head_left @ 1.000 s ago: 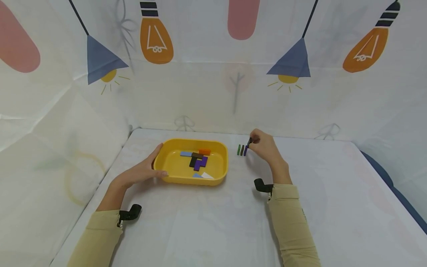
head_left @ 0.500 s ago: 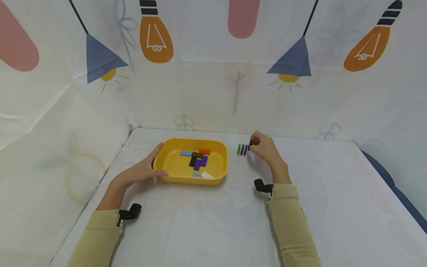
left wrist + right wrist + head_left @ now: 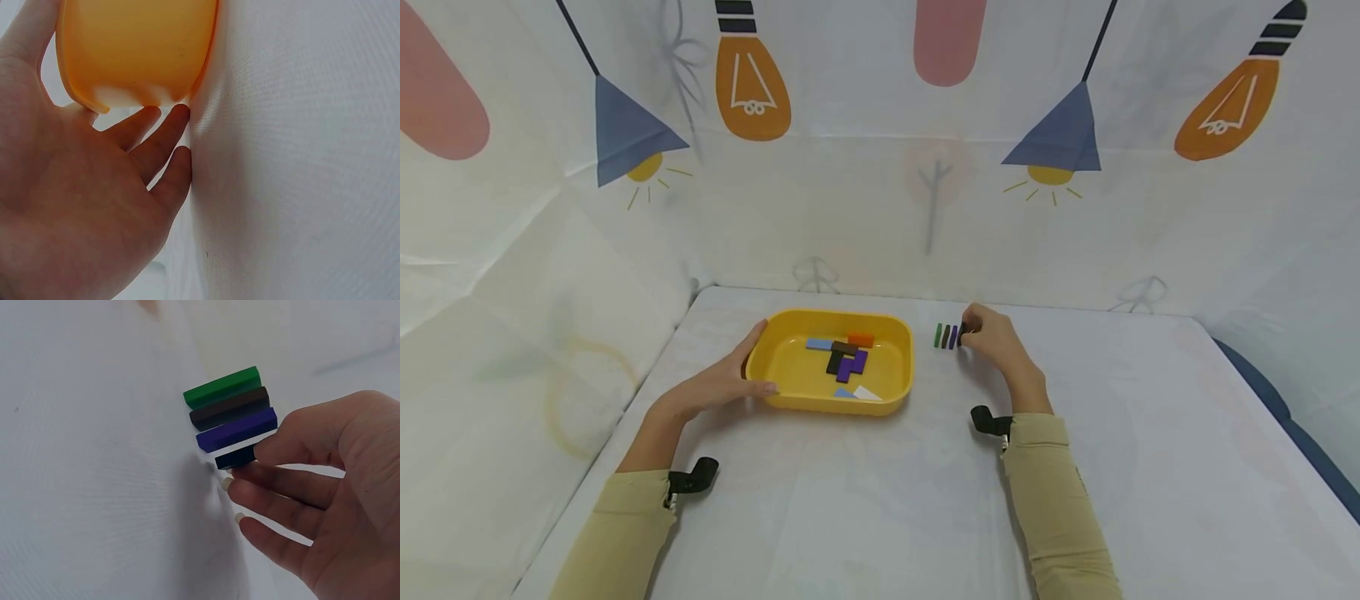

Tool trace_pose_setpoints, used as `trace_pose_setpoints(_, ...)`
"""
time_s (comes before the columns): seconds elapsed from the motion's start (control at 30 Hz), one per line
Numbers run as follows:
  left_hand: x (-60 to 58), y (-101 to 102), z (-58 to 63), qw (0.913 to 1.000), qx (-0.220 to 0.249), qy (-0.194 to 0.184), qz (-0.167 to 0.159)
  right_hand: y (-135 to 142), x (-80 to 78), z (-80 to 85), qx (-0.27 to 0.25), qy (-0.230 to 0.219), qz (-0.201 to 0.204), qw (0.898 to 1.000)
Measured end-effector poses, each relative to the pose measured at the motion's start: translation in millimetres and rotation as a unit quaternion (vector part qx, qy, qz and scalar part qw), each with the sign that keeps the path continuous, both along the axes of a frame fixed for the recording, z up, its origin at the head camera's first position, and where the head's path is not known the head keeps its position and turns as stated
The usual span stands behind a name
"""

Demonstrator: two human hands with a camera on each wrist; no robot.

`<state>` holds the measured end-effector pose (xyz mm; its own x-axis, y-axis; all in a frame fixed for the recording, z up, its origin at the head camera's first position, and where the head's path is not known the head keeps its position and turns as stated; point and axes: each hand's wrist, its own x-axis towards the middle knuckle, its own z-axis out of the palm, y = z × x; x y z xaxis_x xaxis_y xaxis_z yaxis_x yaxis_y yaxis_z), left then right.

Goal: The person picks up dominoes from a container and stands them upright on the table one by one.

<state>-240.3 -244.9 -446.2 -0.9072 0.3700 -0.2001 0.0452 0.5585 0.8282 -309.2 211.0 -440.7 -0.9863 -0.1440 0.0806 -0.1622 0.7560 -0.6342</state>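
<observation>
My right hand (image 3: 1000,337) pinches a small black block (image 3: 234,457) between thumb and fingers, low at the table. The block stands on edge at the right end of a row, beside a purple block (image 3: 237,429), a dark brown block (image 3: 230,408) and a green block (image 3: 223,387). Part of the black one is hidden by the thumb. At the left, my left hand (image 3: 718,387) holds the left end of a yellow tray (image 3: 827,406), thumb at the front rim and fingers around the outer wall. The left wrist view shows several fingertips (image 3: 181,112) close to the tray's wall.
Inside the tray lie an orange block (image 3: 861,340), a light blue block (image 3: 818,344), a brown block (image 3: 844,348), a black block, purple blocks (image 3: 844,369) and a white piece (image 3: 866,393). White cloth covers the table (image 3: 850,500); a printed curtain (image 3: 865,217) stands behind.
My right hand has lowered slightly toward the table, bringing the black block from above the purple one to its right side. The left hand and tray stay in place.
</observation>
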Motion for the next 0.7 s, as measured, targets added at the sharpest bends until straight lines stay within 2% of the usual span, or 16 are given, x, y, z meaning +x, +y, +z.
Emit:
trace_pose_setpoints(0.17,-0.1,0.3,-0.3,1.0000,0.006,-0.003,0.002,-0.2,-2.0,-4.5,-0.003,-0.017,-0.001,1.000)
trace_pose_setpoints(0.7,0.9,1.0,-0.8,1.0000,0.005,-0.003,0.004,0.4,-2.8,-4.2,-0.006,-0.040,-0.001,0.999)
